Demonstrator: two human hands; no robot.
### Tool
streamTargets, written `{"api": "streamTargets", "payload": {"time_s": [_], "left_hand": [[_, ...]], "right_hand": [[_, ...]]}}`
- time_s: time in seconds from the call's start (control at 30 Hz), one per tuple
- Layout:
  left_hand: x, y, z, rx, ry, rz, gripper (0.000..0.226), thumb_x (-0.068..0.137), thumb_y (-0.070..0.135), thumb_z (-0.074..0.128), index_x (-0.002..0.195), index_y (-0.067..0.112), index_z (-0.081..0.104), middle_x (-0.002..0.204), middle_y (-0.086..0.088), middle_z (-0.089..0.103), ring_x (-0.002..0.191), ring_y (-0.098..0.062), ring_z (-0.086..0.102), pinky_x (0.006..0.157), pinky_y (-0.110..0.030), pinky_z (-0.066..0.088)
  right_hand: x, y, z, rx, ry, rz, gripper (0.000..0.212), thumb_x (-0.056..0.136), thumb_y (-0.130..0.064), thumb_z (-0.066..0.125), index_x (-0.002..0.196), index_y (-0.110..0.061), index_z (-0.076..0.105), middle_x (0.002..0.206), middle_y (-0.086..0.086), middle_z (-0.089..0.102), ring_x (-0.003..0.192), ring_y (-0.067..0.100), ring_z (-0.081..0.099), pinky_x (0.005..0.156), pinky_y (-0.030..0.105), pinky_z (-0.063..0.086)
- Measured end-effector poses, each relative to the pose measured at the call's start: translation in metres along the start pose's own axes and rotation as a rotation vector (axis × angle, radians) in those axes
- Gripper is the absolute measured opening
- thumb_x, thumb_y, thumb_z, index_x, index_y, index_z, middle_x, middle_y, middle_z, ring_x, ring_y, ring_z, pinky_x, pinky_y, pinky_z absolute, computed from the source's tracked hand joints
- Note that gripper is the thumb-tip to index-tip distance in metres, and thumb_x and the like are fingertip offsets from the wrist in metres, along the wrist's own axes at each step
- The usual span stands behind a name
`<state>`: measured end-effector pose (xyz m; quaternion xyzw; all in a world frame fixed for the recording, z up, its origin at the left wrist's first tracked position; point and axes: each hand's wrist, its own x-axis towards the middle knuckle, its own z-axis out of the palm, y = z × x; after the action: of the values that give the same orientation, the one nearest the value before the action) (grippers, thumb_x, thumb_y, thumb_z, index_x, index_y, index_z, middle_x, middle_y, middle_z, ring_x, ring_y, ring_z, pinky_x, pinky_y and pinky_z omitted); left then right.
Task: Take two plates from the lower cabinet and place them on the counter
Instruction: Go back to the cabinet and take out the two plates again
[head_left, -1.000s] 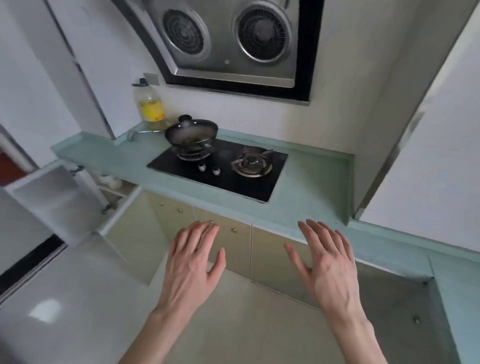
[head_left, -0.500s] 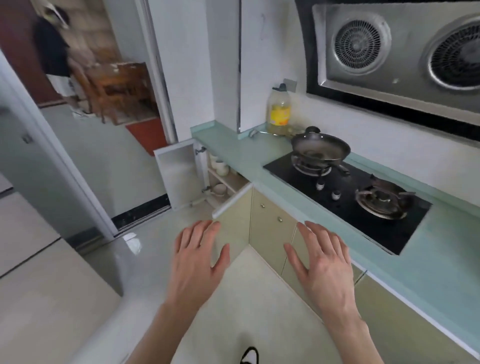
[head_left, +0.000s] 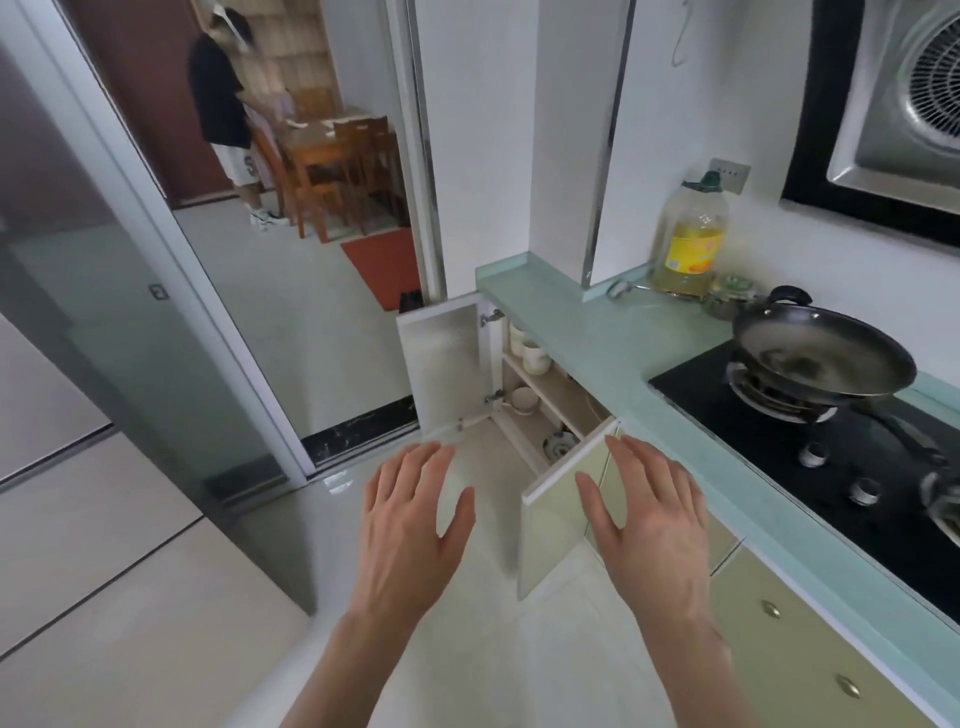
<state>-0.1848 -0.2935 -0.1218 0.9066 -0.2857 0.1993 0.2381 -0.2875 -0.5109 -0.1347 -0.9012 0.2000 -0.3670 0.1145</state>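
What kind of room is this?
A home kitchen, most likely: a wok sits on a gas stove, a cooking oil bottle stands on the counter, and cupboards run below.

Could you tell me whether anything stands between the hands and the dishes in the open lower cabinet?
Partly. The right door, ajar, stands in front of the right hand and hides part of the cabinet. The left door is swung wide, so the left hand has a clear path. Both hands are empty; a patterned dish shows on the bottom shelf.
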Motion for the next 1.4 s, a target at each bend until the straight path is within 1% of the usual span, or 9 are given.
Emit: {"api": "streamTargets", "payload": {"time_s": [0.13,0.37,0.43,0.6,0.73,0.87,1.1,1.3,1.4], "left_hand": [[0.033,-0.037,0.013,0.004,-0.009,-0.017,0.042,0.099,0.039,0.057,0.134,0.017,0.063,0.136,0.003,0.063,0.131,-0.021,0.056,0.112,-0.036,0.041],[0.104,-0.104,0.039,-0.022,-0.023,-0.012,0.042,0.099,0.039,0.057,0.134,0.016,0.063,0.135,0.002,0.064,0.13,-0.021,0.055,0.112,-0.036,0.038],[0.128,-0.126,0.054,-0.043,-0.036,0.025,0.042,0.099,0.039,0.056,0.134,0.016,0.063,0.136,0.002,0.063,0.131,-0.022,0.055,0.112,-0.036,0.037],[0.196,-0.189,0.088,-0.121,-0.085,0.146,0.043,0.099,0.038,0.057,0.135,0.015,0.063,0.137,0.0,0.063,0.133,-0.023,0.054,0.112,-0.042,0.043],[0.25,-0.236,0.103,-0.178,-0.121,0.198,0.044,0.099,0.041,0.052,0.134,0.017,0.063,0.135,0.002,0.062,0.133,-0.021,0.052,0.113,-0.037,0.036],[0.293,-0.269,0.122,-0.205,-0.162,0.248,0.04,0.099,0.039,0.053,0.132,0.019,0.062,0.131,0.003,0.061,0.13,-0.022,0.053,0.109,-0.042,0.042],[0.349,-0.27,0.172,-0.31,-0.21,0.346,0.041,0.097,0.036,0.057,0.132,0.015,0.063,0.131,0.0,0.062,0.127,-0.024,0.056,0.106,-0.041,0.044],[0.397,-0.252,0.226,-0.35,-0.269,0.494,0.041,0.1,0.035,0.058,0.133,0.012,0.063,0.133,-0.003,0.062,0.127,-0.024,0.056,0.107,-0.04,0.044],[0.426,-0.247,0.256,-0.356,-0.29,0.526,0.04,0.099,0.033,0.059,0.133,0.012,0.064,0.133,-0.003,0.062,0.129,-0.023,0.055,0.106,-0.04,0.044]], "right_hand": [[0.042,-0.016,0.043,-0.001,-0.029,0.018,0.049,0.098,-0.046,0.059,0.131,-0.011,0.066,0.132,0.007,0.066,0.117,0.03,0.063,0.109,0.046,0.042],[0.095,-0.04,0.113,-0.045,-0.069,0.068,0.053,0.098,-0.048,0.056,0.135,-0.011,0.063,0.139,0.008,0.062,0.122,0.031,0.061,0.111,0.052,0.042],[0.109,-0.048,0.134,-0.064,-0.052,0.094,0.053,0.098,-0.047,0.057,0.135,-0.011,0.063,0.139,0.008,0.062,0.122,0.032,0.061,0.111,0.053,0.043],[0.143,-0.075,0.186,-0.165,-0.021,0.186,0.055,0.099,-0.048,0.056,0.137,-0.008,0.062,0.138,0.011,0.062,0.123,0.034,0.061,0.11,0.052,0.044],[0.166,-0.102,0.225,-0.239,0.007,0.296,0.058,0.098,-0.051,0.055,0.138,-0.01,0.061,0.138,0.01,0.063,0.123,0.033,0.061,0.109,0.051,0.044],[0.184,-0.119,0.246,-0.284,0.058,0.36,0.056,0.096,-0.049,0.058,0.137,-0.011,0.061,0.137,0.008,0.064,0.12,0.033,0.061,0.103,0.052,0.048],[0.209,-0.12,0.27,-0.39,0.079,0.447,0.055,0.098,-0.049,0.056,0.137,-0.01,0.061,0.136,0.008,0.064,0.12,0.031,0.062,0.105,0.054,0.047],[0.226,-0.093,0.308,-0.411,0.097,0.585,0.053,0.098,-0.049,0.056,0.136,-0.013,0.061,0.138,0.005,0.062,0.126,0.028,0.058,0.11,0.049,0.043],[0.242,-0.075,0.336,-0.393,0.105,0.661,0.053,0.098,-0.049,0.055,0.137,-0.013,0.06,0.139,0.005,0.062,0.126,0.028,0.058,0.111,0.049,0.042]]}}
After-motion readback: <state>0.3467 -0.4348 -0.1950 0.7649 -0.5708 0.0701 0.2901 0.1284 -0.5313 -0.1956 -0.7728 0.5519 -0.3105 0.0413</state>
